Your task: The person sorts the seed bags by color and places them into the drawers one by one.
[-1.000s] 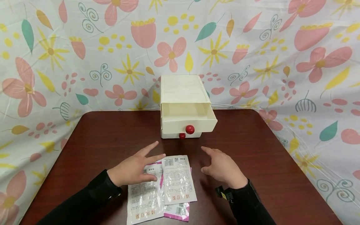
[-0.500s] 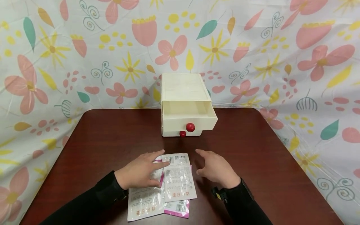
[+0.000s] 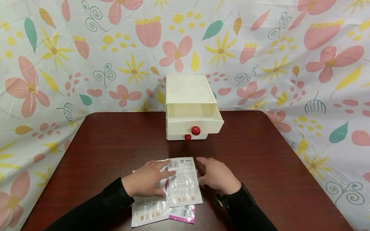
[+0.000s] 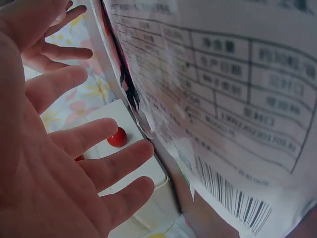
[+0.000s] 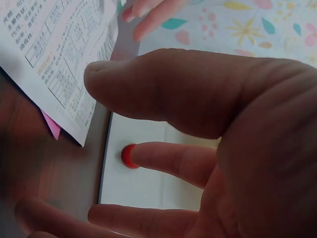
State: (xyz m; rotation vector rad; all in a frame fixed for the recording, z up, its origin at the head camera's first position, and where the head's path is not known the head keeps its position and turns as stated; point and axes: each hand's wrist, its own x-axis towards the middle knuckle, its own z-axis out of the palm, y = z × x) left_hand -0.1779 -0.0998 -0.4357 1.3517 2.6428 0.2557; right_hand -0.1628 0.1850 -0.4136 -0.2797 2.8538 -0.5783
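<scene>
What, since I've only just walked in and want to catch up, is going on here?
A person is at a table with a few overlapping packets lying on it. The left hand is over the packets and the right hand is at their right side; neither grips anything. Farther back stands a box with its upper drawer pulled out.

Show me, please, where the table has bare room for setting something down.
Bare tabletop lies left of the left sleeve, right of the right hand, and between the drawer cabinet and the packets. Crowded: the near middle, where the left hand partly covers overlapping packets.
</scene>
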